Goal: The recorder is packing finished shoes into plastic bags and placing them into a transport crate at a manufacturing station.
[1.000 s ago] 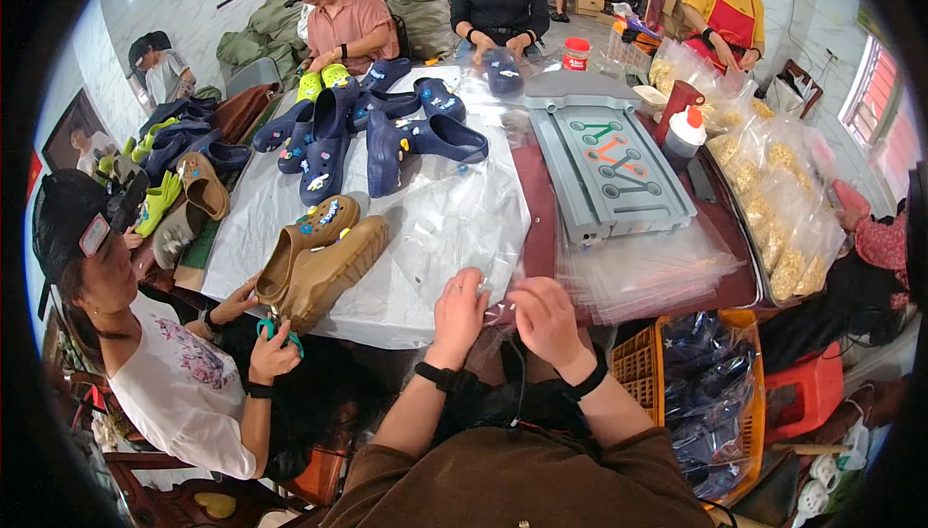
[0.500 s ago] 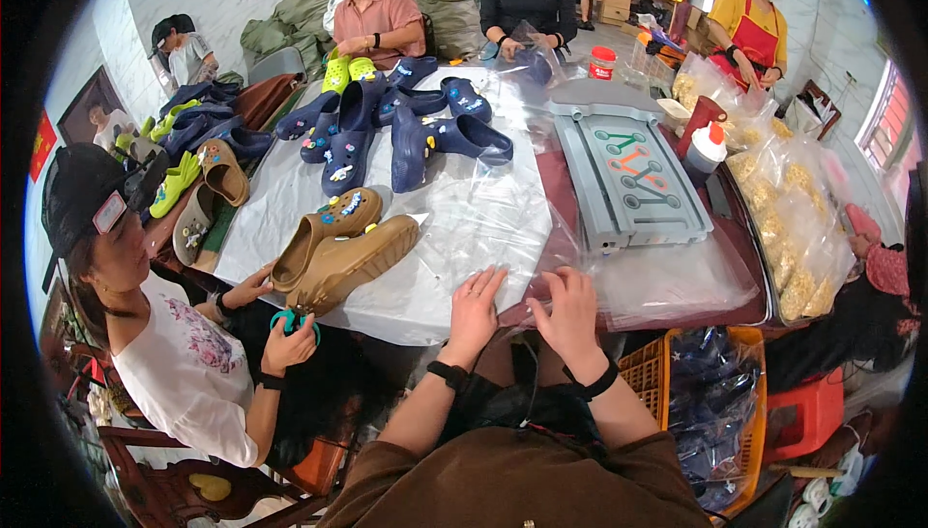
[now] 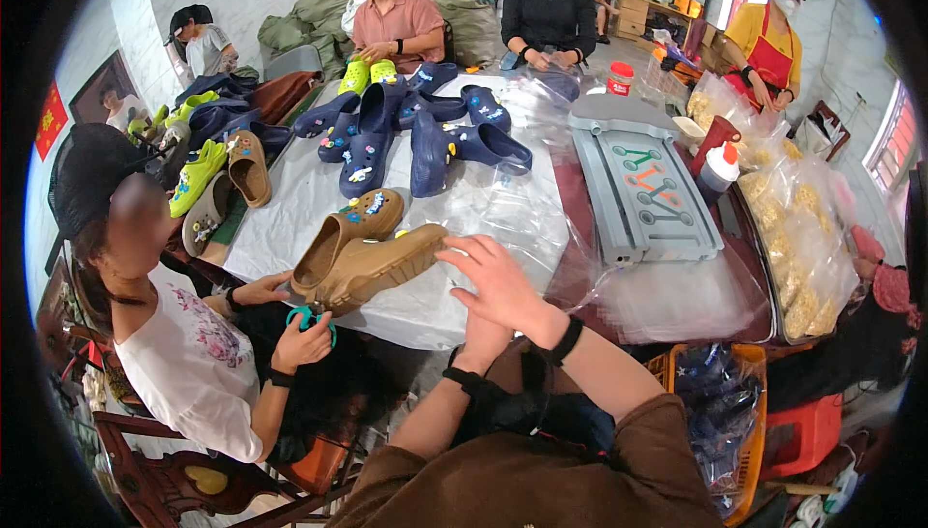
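Note:
My right hand (image 3: 501, 281) reaches across to the left with its fingers spread, fingertips right by the sole end of a tan clog (image 3: 382, 267). Whether they touch it I cannot tell. Under it my left hand (image 3: 486, 339) sits at the table edge, its fingers mostly covered by the right hand. A second tan clog (image 3: 333, 228) with charms lies against the first, at the heel end of which a co-worker's hand rests. That person's other hand holds teal-handled scissors (image 3: 311, 320). Farther back are several navy clogs (image 3: 365, 156) with charms.
Clear plastic bags (image 3: 517, 209) lie on the white sheet. To the right stand a grey folded plastic piece (image 3: 652, 185), a bottle with a red-orange tip (image 3: 717, 172) and a tray of bagged yellowish pieces (image 3: 793, 238). An orange crate (image 3: 754, 431) is below. Co-workers surround the table.
My right hand has swung left from the table's front edge, crossing over my left hand to the tan clog. The view has shifted slightly, and the near co-worker's head has turned.

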Tool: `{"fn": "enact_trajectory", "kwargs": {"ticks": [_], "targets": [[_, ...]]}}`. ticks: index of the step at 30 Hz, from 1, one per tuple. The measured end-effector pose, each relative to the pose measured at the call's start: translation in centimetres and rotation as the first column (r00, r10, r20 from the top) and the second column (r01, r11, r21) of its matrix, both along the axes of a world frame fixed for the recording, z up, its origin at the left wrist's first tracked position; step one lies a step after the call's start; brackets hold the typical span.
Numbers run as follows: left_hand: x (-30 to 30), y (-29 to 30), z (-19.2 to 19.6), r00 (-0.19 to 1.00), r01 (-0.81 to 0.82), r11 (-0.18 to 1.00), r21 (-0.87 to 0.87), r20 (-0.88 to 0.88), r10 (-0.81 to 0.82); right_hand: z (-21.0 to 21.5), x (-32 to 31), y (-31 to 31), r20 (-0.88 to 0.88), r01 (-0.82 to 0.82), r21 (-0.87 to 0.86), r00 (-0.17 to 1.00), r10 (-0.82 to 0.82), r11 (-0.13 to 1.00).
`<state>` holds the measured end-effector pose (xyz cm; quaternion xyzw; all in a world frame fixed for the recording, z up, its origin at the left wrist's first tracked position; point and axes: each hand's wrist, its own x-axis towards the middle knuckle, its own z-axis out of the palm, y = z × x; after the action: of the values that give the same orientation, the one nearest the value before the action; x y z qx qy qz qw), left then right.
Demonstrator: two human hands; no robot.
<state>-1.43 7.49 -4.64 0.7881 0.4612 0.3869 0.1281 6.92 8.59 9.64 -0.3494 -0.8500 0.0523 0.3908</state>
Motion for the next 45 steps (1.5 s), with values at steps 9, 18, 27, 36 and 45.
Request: {"fn": "enact_trajectory", "kwargs": {"ticks": [9, 18, 27, 36, 45], "targets": [[-0.6, -0.4, 0.3, 0.997, 0.065, 0.995, 0.079, -0.052, -0.061, -3.0, -4.6, 4.2, 0.192, 0.135, 0.080, 0.970, -0.148, 0.988], [-0.6, -0.2, -1.1, 0.979, -0.021, 0.994, -0.106, -0.202, -0.001, -2.9, -2.0, 3.6, 0.205, 0.165, -0.031, 0.966, -0.155, 0.986], [0.0, -0.9, 0.7, 0.999, 0.048, 0.995, 0.091, 0.005, -0.048, -2.4, 12.2, 4.9, -0.159, 0.257, 0.025, 0.955, -0.250, 0.966], [-0.6, -0.1, -2.0, 0.996, 0.016, 0.954, 0.301, -0.092, 0.013, -3.1, 10.7, 0.0, -0.008, 0.540, 0.084, 0.841, -0.541, 0.837], [0.3, -2.0, 2.3, 0.809, 0.303, 0.950, -0.070, 0.545, -0.218, -3.5, 3.3, -7.2, 0.243, 0.340, -0.086, 0.919, -0.312, 0.936]]}}
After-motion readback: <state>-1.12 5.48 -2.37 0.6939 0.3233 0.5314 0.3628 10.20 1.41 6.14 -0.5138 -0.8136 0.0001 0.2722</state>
